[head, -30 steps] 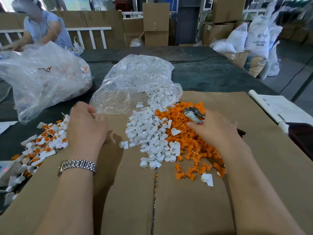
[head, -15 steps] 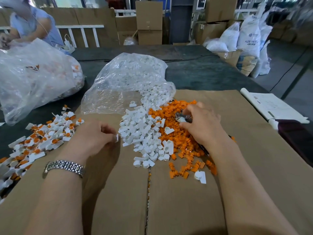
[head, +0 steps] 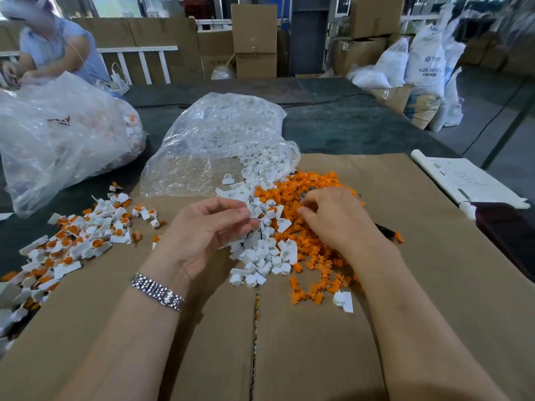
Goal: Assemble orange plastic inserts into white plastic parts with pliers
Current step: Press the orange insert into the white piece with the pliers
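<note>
A heap of white plastic parts [head: 266,251] lies mid-table on the cardboard sheet [head: 440,299], touching a heap of orange inserts [head: 318,183] to its right. My left hand [head: 202,233] is turned palm-in at the white heap's left edge, thumb and fingertips pinching a white part there. My right hand [head: 338,221] rests on the orange heap and grips the pliers [head: 386,232]; the dark handle end sticks out behind the hand, and the metal jaws peek out by the fingertips. Finished white parts with orange inserts [head: 81,238] are scattered at the left.
An open clear bag of white parts [head: 220,140] lies behind the heaps. A larger clear bag [head: 58,134] stands at far left, with another person [head: 55,47] behind it. A paper sheet [head: 463,178] and a dark object [head: 506,235] lie at the right edge.
My left hand has swung right from the finished pile to the white heap and turned palm-in. My right hand with the pliers has settled lower on the orange inserts.
</note>
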